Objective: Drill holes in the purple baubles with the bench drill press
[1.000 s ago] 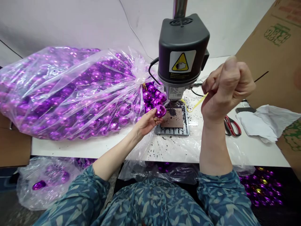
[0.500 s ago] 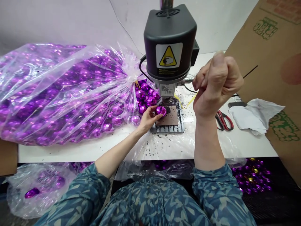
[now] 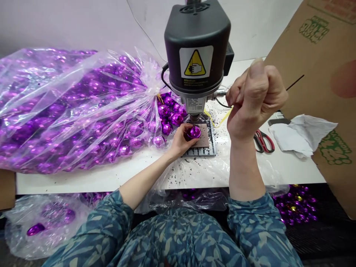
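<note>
My left hand [image 3: 182,141] pinches a shiny purple faceted ball [image 3: 196,132] between thumb and fingers. The ball rests over a small brown board [image 3: 204,140] on the slotted metal base [image 3: 213,149] of a black drill press [image 3: 198,40]. Right above the ball is the drill's tip; whether it has entered the ball cannot be made out. My right hand [image 3: 254,100] is wrapped in a fist around the feed lever at the machine's right side. A thin dark rod [image 3: 295,82] sticks out beyond that fist.
A large clear bag [image 3: 83,107] of purple balls lies left, with loose balls [image 3: 175,118] spilling by its tied neck. Red-handled scissors [image 3: 267,142], crumpled white paper [image 3: 299,135] and a cardboard box [image 3: 314,78] are on the right. Dark shavings dot the white table [image 3: 105,178].
My left hand has brought the ball slightly right and turned it, so it now sits directly beneath the drill. My right hand has stayed closed on the lever, almost unmoved.
</note>
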### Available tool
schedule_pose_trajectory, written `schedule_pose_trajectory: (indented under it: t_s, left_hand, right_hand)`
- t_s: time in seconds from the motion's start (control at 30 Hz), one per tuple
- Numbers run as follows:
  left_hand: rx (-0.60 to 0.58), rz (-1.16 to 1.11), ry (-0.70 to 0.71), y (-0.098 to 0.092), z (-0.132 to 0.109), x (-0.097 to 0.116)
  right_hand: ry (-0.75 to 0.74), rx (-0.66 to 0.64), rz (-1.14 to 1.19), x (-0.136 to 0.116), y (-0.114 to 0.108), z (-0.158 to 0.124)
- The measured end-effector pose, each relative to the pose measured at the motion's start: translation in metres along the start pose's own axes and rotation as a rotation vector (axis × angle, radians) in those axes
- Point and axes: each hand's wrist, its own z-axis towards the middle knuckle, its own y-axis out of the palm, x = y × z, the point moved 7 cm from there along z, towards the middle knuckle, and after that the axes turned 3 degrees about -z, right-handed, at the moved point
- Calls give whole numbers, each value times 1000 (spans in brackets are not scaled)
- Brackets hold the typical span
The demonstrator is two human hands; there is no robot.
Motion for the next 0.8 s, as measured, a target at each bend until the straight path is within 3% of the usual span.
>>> schedule_pose_trajectory:
  t_s: [0.17,0.5,0.8]
  left_hand:
    - [12,-45,11,4,-2,-5]
    - [3,-78,4,5,-4,-6]
    - [-5,-85,9,5,-4,-9]
  right_hand:
    - [-56,9,36,-1,0,2]
    - [-21,58,-64,-2,-5,-7]
    - [-130,157,103,1,-11,-18]
